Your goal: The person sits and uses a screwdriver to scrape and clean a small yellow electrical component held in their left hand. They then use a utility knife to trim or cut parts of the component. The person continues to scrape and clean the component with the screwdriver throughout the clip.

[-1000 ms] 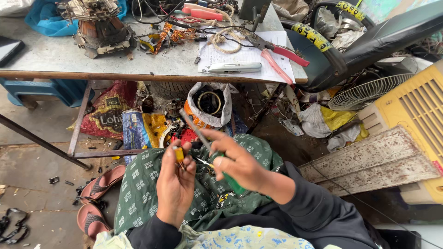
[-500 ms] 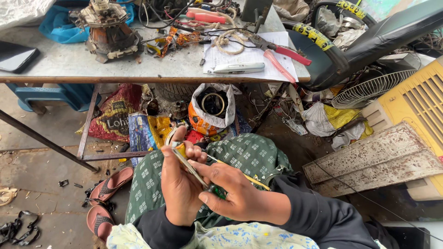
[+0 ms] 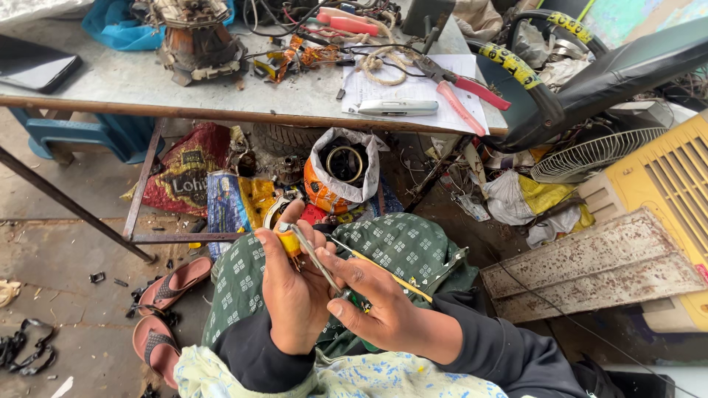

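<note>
Bright daylight, soft shadows, sharp, slight wide-angle distortion

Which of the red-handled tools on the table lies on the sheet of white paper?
The pliers near the table's right edge: their red handles lie across the white paper. The other red-handled tool lies farther back among the tangled wires, off the paper.

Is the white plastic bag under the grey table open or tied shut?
Open: the white plastic bag has its mouth rolled back, showing dark coiled rings inside.
</note>
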